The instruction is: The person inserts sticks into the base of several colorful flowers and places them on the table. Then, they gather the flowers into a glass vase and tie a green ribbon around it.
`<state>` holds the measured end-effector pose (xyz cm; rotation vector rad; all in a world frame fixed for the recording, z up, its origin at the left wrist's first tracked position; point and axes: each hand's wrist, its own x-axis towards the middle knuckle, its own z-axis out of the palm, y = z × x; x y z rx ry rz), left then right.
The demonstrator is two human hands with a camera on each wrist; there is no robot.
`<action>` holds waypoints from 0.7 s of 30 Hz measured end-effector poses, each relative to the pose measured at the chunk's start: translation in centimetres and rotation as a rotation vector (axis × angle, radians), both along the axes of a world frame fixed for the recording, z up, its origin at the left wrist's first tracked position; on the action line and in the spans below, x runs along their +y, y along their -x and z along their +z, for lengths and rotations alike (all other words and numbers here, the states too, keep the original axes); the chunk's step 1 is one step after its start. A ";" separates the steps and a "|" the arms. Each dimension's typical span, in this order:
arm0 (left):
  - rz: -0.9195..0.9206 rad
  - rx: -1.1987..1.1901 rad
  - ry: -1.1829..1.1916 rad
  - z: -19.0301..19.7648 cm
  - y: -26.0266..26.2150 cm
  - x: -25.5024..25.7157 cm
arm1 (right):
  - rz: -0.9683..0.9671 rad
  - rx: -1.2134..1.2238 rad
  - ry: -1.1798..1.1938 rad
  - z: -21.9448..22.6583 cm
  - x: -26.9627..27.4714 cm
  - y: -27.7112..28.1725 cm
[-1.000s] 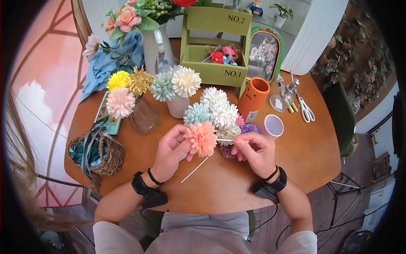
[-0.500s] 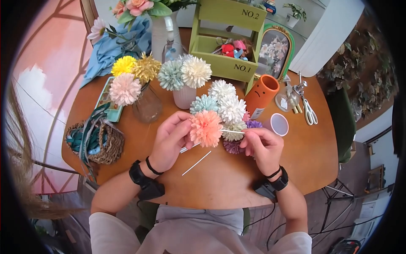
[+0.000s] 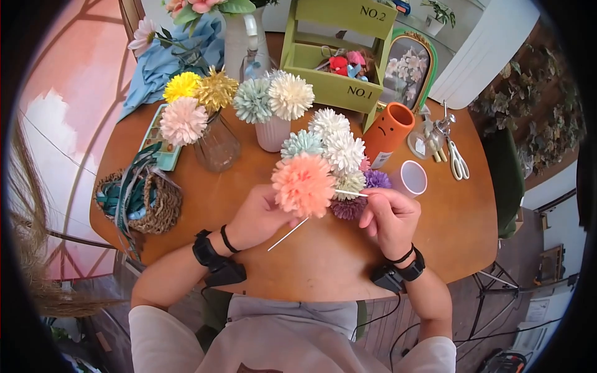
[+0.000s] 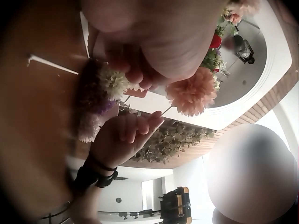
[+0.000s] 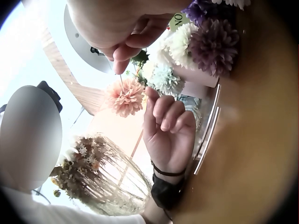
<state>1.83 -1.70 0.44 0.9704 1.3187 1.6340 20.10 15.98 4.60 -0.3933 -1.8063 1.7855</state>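
Note:
A peach artificial pompom flower (image 3: 303, 185) stands above the table on a thin white stem (image 3: 350, 193). My right hand (image 3: 393, 217) pinches the stem's end between thumb and fingers, as the right wrist view also shows. My left hand (image 3: 261, 214) is close below the bloom, which hides part of its fingers in the head view. In the right wrist view the left fingers (image 5: 170, 112) are loosely curled with nothing between them, one fingertip right by the petals. White sticks (image 5: 210, 135) lie on the table, one (image 3: 288, 234) below the bloom.
White, teal and purple blooms (image 3: 345, 152) lie behind the hands. Around them stand a glass vase (image 3: 217, 149), a pink ribbed vase (image 3: 273, 133), an orange cup (image 3: 388, 133), a lilac cup (image 3: 413, 178), a wicker basket (image 3: 163, 205), scissors (image 3: 459, 163) and a green shelf (image 3: 339, 87).
The peach flower has come up closer to the head camera, away from the left fingers that were around its side. My right hand keeps its pinch on the stem. The head view has shifted slightly.

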 end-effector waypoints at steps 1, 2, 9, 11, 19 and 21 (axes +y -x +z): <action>-0.057 -0.001 0.025 0.4 -0.3 0.1 | 0.006 -0.015 -0.004 0.0 -0.4 0.1; -0.112 -0.003 0.049 1.1 -0.8 0.2 | 0.014 -0.030 -0.008 0.0 -0.7 0.1; -0.213 0.232 -0.122 -0.3 -0.1 0.2 | 0.174 -0.161 -0.103 -1.2 -1.7 0.7; -0.149 0.041 -0.075 -1.0 -0.2 0.3 | 0.234 -0.191 -0.137 -1.7 -1.7 0.7; -0.103 0.251 0.030 2.1 -0.3 -0.4 | 0.356 -0.143 -0.366 -1.2 -1.1 1.0; -0.134 0.019 -0.084 1.1 -0.4 -0.3 | 0.342 -0.132 -0.320 -1.2 -0.8 1.0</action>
